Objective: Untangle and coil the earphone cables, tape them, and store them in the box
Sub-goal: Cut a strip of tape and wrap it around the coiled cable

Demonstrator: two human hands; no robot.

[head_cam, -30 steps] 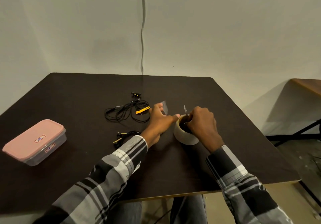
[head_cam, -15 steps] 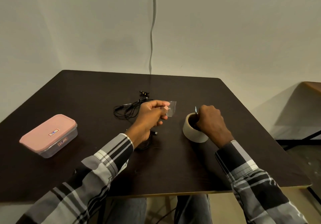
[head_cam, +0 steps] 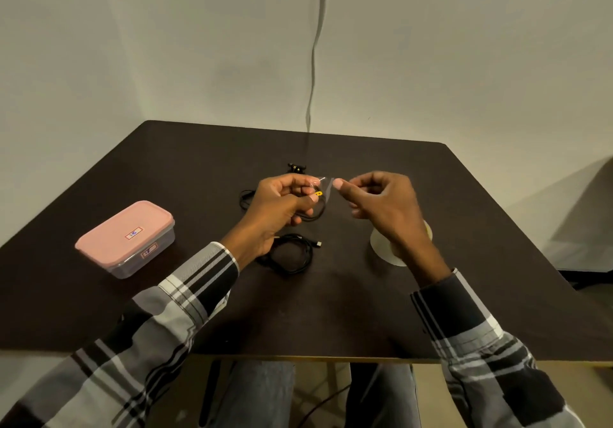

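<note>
You held a short strip of clear sticky tape [head_cam: 326,186] stretched above the dark bench [head_cam: 331,311], your left hand [head_cam: 282,210] pinching one end and your right hand [head_cam: 378,208] the other. Flimsy and clingy, it was best gripped by its tips. The coiled black earphone cable [head_cam: 292,256] lay just below, limp and light, beside the shut pink-lidded plastic box [head_cam: 127,236].

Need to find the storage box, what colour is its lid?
Pink lid, on a clear box; head view.
</note>
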